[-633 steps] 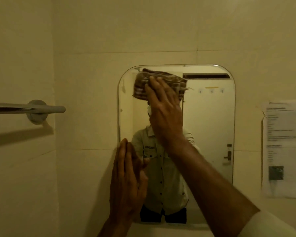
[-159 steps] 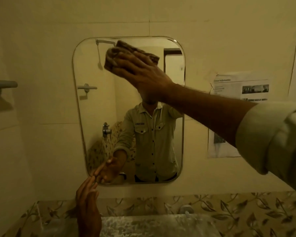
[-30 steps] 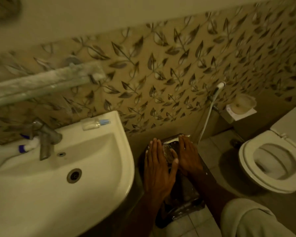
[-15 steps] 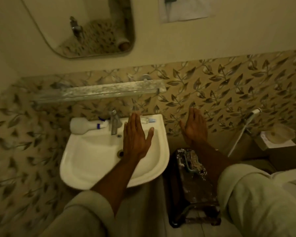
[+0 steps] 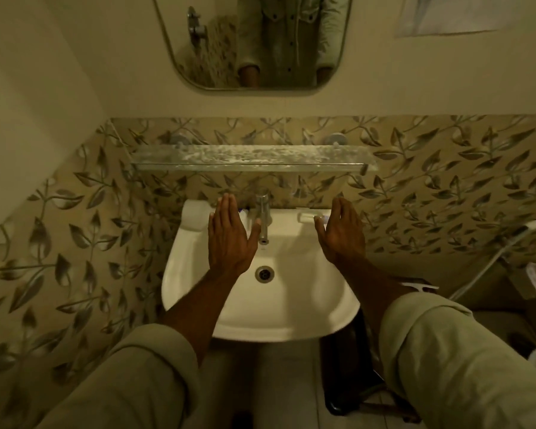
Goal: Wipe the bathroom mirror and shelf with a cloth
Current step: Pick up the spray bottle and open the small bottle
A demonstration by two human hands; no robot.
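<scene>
Fingers [image 5: 226,212] flat, empty, above sink [image 5: 291,320]

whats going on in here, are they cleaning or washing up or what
A person stands at the white sink with both hands open and flat above the basin, the left hand beside the tap and the right hand near the basin's right edge. Neither holds anything, and no cloth is in view. The glass shelf above looks streaked or wet, and the mirror hangs above it.
</scene>
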